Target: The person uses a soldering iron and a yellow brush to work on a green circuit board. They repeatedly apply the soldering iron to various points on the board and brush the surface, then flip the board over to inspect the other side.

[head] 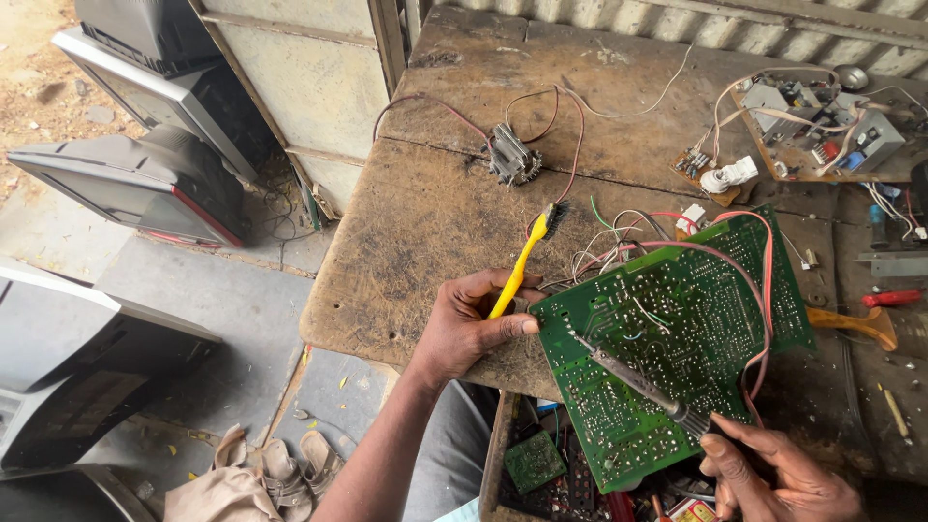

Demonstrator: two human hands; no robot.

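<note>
1. Green printed circuit board (677, 338), solder side up and tilted, sits over the near edge of the worn wooden workbench (416, 232), its lower corner hanging past the bench edge.
2. Left hand (469, 324) has it by the left edge, thumb pressed flat on the board's corner, and the fingers are curled around a yellow plastic toothbrush (522, 259) with dark bristles pointing up and away.
3. Right hand (773, 474) pinches the handle of a slim grey soldering iron (633, 379), fingers pressed together, tip touching the board near its middle left.
4. Red, white and grey wires (754, 290) loop off the board's far and right edges, crowding that side.
5. Open bench shows to the left and beyond the toothbrush, up to a small grey transformer (510, 159) with red leads.
6. Far right, a brown circuit board (822, 135) lies loaded with parts; a red-handled screwdriver (889, 298) lies near it.
7. Below the bench edge, an open compartment holds a small green board (534, 462) among dark clutter.
8. Left of the bench, grey television sets (145, 184) stand on the floor, with sandals (290, 469) near the bench corner.
</note>
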